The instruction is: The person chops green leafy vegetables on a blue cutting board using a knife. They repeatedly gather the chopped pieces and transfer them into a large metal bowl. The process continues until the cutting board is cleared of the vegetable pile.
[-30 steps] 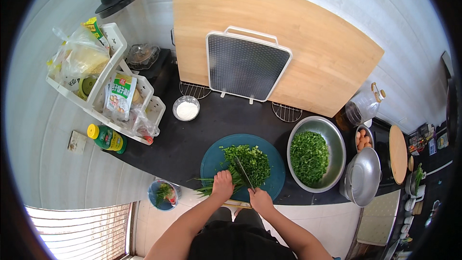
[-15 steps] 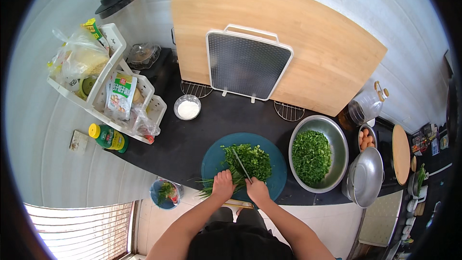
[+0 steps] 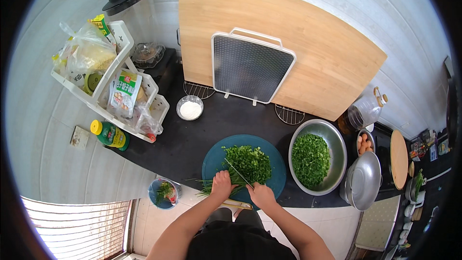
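Observation:
A round teal cutting board [image 3: 211,156] lies at the counter's front edge. My right hand [image 3: 261,194] grips a kitchen knife [image 3: 237,171] by its handle, and the thin line of its blade slants away to the far left, just beside my left hand. My left hand [image 3: 222,183] is closed over a bunch of long green chives [image 3: 206,189], pressing them to the board; their loose ends stick out past its left edge. Beyond and to the right of the blade rests a heap of chopped chives [image 3: 255,164]. My left fingertips are partly hidden.
Right of the board stands a steel bowl [image 3: 340,163] of chopped greens, then a steel colander [image 3: 364,175] and a bowl of eggs [image 3: 365,143]. A glass bowl of white powder [image 3: 190,109], a bottle [image 3: 111,135] and a white rack [image 3: 126,127] stand left. A bin [image 3: 166,205] sits below.
The knife's tip has swung left, so the blade now slants more toward my left hand. My left hand stays on the chives. The whole view has shifted slightly.

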A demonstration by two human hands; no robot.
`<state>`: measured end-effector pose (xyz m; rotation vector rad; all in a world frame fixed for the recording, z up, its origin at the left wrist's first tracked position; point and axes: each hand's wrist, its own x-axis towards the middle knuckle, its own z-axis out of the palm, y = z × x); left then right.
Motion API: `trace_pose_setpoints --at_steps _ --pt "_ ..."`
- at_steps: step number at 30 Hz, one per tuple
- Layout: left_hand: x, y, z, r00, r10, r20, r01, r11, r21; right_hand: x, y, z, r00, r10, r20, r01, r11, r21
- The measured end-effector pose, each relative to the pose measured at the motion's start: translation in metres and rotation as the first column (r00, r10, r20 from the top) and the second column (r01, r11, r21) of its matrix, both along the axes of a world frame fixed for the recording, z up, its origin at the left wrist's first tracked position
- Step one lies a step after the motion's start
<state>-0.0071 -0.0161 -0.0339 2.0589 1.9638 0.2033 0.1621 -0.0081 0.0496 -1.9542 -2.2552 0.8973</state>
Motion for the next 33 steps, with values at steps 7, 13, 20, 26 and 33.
trace_pose_setpoints --at_steps 7,13,20,26,33 --pt "0.001 0.003 -0.002 0.988 -0.113 -0.103 0.113 0.994 -0.006 -0.007 0.023 -0.014 0.996 0.083 0.027 -0.078 0.986 -0.148" --pt "-0.003 0.007 -0.001 0.981 -0.159 -0.111 0.158 0.987 -0.017 -0.013 0.04 -0.024 0.99 0.138 0.037 -0.124 0.959 -0.254" --pt "-0.001 0.005 -0.006 0.972 -0.189 -0.141 0.184 0.982 -0.048 -0.05 0.062 -0.037 0.984 0.169 0.057 -0.153 0.965 -0.212" --pt "-0.001 0.006 -0.001 0.981 -0.151 -0.126 0.154 0.988 0.018 -0.048 0.049 -0.049 0.999 0.044 0.002 -0.044 0.997 0.055" --pt "0.0 0.001 0.017 0.99 -0.108 -0.091 0.098 0.989 -0.109 -0.022 0.039 -0.024 0.959 -0.179 -0.222 0.182 0.983 -0.007"
